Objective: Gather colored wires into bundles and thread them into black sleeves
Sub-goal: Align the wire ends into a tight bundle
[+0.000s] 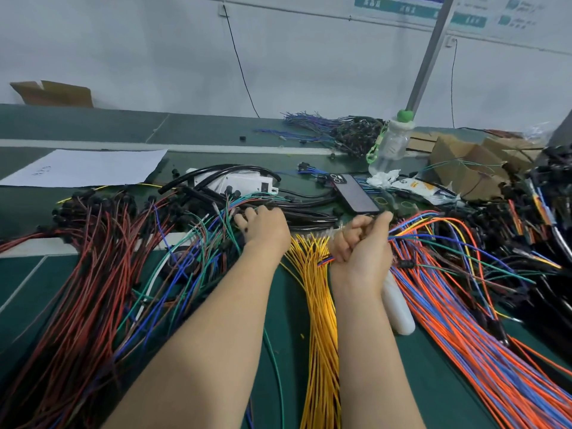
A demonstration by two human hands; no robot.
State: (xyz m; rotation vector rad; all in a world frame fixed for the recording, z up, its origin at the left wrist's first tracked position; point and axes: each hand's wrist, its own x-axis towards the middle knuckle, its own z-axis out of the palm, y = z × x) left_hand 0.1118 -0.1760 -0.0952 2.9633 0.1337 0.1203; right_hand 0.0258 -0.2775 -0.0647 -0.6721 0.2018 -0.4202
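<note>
My right hand (360, 243) grips a small bundle of colored wires (439, 239), blue, orange, yellow and green, which arcs off to the right. My left hand (264, 226) reaches forward onto a pile of black sleeves (309, 216) and mixed wires; its fingertips are hidden among them, so I cannot see whether it holds one. Yellow wires (320, 305) lie between my forearms. Orange and blue wires (464, 335) fan out at the right. Red and black wires (93, 274) cover the left of the green table (278, 305).
A phone (356, 195) lies just beyond my hands. A clear bottle with a green cap (391, 144) stands behind it beside cardboard boxes (470, 162). A white sheet of paper (86, 167) lies at the back left. A white bottle (399, 308) rests under my right wrist.
</note>
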